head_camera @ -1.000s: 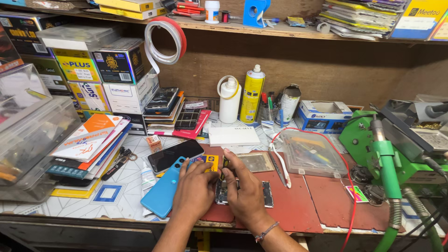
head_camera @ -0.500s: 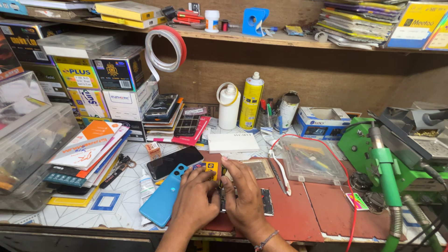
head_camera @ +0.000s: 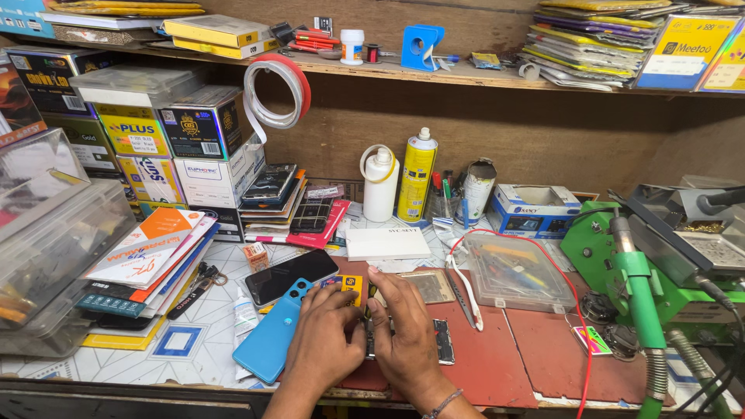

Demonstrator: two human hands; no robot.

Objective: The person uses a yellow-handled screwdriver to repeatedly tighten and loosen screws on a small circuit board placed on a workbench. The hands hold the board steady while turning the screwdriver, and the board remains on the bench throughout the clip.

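Observation:
My left hand and my right hand rest side by side on the red work mat, both pressed down over an opened phone that lies flat; only its right end shows past my fingers. A small yellow part peeks out just above my left fingers. A light blue phone back cover lies at my left wrist. A black phone lies face up just beyond the cover.
A clear plastic box with a red and a white cable stands right of my hands, a green stand further right. A white bottle, a yellow spray can, stacked boxes and booklets crowd the back and left.
The view has shifted slightly. My hands have stayed on the opened phone, with the fingers drawn a little closer together.

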